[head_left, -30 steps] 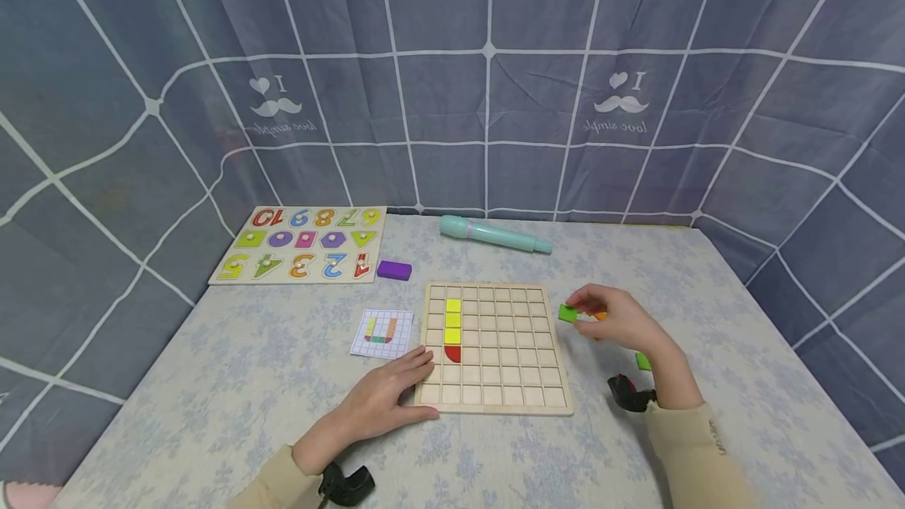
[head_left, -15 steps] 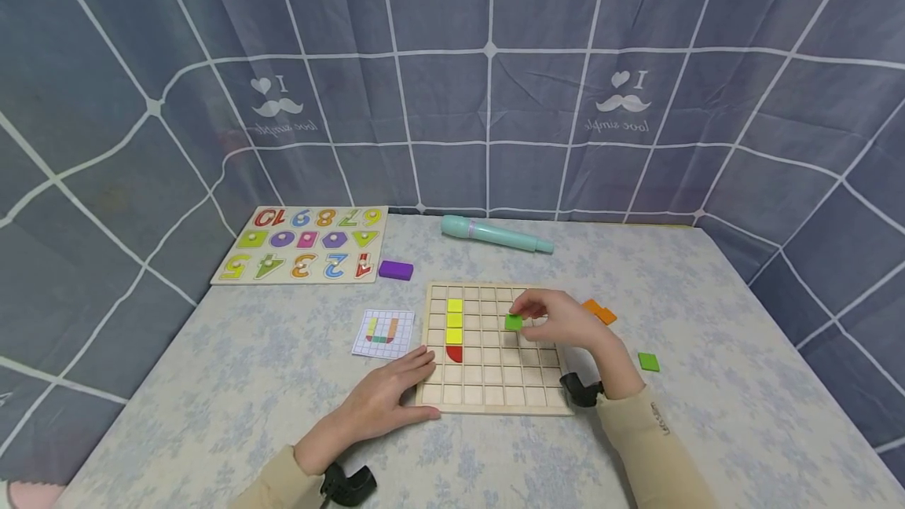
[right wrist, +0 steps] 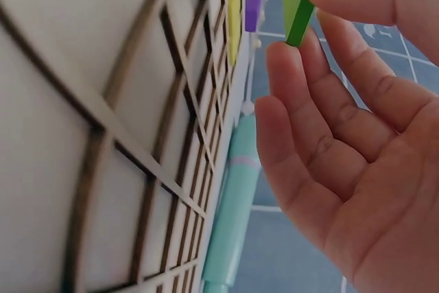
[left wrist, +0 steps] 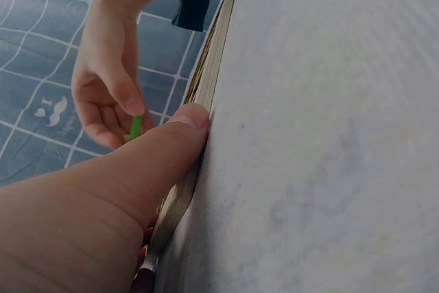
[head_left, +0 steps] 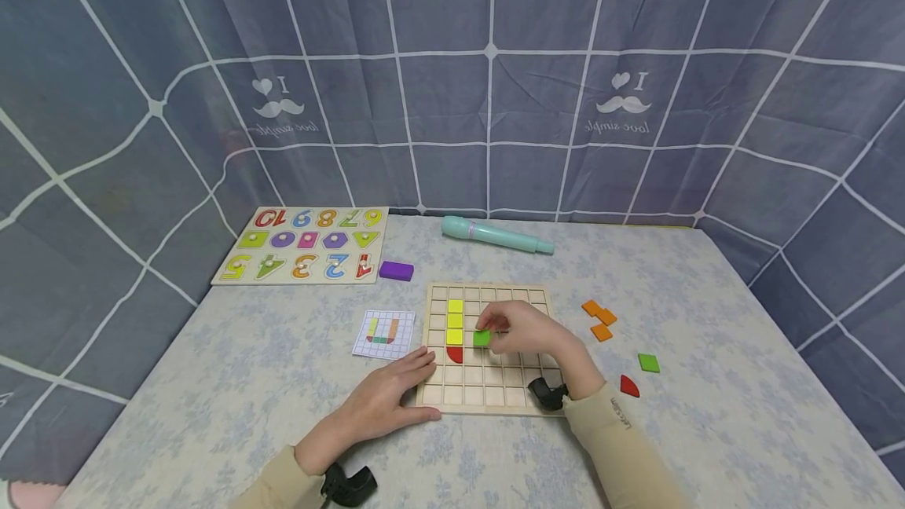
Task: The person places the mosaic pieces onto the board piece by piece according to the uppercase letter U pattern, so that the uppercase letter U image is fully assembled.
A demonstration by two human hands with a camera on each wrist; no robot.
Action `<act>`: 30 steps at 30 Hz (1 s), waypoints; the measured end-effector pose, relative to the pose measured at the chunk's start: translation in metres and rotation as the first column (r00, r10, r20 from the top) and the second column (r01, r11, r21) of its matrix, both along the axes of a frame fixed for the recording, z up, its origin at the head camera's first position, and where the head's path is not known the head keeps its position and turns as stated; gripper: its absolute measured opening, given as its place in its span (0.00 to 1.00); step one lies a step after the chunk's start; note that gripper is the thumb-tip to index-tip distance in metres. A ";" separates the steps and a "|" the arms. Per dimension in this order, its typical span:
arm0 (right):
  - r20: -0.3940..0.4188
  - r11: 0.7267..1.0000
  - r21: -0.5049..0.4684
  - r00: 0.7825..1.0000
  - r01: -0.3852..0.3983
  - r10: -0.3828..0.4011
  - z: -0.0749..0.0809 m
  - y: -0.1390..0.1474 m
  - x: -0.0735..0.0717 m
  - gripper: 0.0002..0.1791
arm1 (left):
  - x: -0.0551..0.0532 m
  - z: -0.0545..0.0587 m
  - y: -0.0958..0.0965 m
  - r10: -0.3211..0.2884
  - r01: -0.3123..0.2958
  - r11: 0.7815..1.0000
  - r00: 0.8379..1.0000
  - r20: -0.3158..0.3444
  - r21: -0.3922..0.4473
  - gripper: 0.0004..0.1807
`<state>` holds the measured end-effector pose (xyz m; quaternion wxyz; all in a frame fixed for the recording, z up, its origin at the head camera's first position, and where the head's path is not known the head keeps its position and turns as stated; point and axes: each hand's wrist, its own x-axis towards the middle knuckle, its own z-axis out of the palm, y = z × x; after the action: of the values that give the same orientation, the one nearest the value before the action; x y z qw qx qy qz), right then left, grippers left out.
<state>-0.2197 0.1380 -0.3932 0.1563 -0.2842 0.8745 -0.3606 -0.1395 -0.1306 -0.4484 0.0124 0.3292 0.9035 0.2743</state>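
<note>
A green square tile [head_left: 481, 338] is pinched between the thumb and fingers of my right hand [head_left: 526, 330], held above the wooden grid board [head_left: 495, 397]. In the right wrist view, the green tile [right wrist: 298, 5] is clear of the board's surface. Three yellow square tiles [head_left: 455, 321] stand in a column on the board, with a red quarter-round tile [head_left: 455, 354] at its lower end. My left hand [head_left: 387, 399] rests at the board's near left corner, fingers on its left edge and thumb by the front edge.
Right of the board lie three orange tiles [head_left: 604, 317], another green tile [head_left: 648, 362] and a red quarter-round tile [head_left: 629, 386]. A pattern card [head_left: 384, 334] lies left. Behind are a purple block [head_left: 397, 271], a number puzzle [head_left: 300, 246] and a teal microphone-shaped object [head_left: 496, 235].
My right hand has carried the green tile leftward from beside the board to over its middle, near the yellow column. My left hand has stayed in place.
</note>
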 end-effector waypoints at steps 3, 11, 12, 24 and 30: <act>0.006 1.000 0.011 1.000 -0.012 0.012 -0.003 -0.004 0.001 0.16 | 0.000 0.000 0.000 -0.001 0.001 1.000 1.000 -0.004 0.002 0.41; 0.007 0.999 0.039 0.999 -0.032 0.032 -0.008 -0.011 0.004 0.14 | 0.000 -0.001 0.000 0.001 -0.001 1.000 1.000 -0.011 0.001 0.41; 0.014 0.999 0.038 0.999 -0.029 0.029 -0.008 -0.011 0.004 0.14 | 0.000 -0.001 0.000 0.001 -0.001 1.000 1.000 -0.011 0.001 0.41; 0.038 0.999 0.043 0.999 -0.027 0.025 -0.016 -0.013 0.003 0.12 | 0.000 0.000 0.000 0.000 0.000 1.000 1.000 -0.017 0.006 0.40; 0.049 0.999 0.031 0.999 -0.011 0.010 -0.016 -0.012 0.004 0.12 | 0.000 -0.001 0.000 0.000 0.001 1.000 1.000 -0.021 0.012 0.40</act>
<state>-0.2160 0.1259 -0.4097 0.1837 -0.2774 0.8744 -0.3531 -0.1394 -0.1304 -0.4494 0.0013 0.3323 0.9019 0.2761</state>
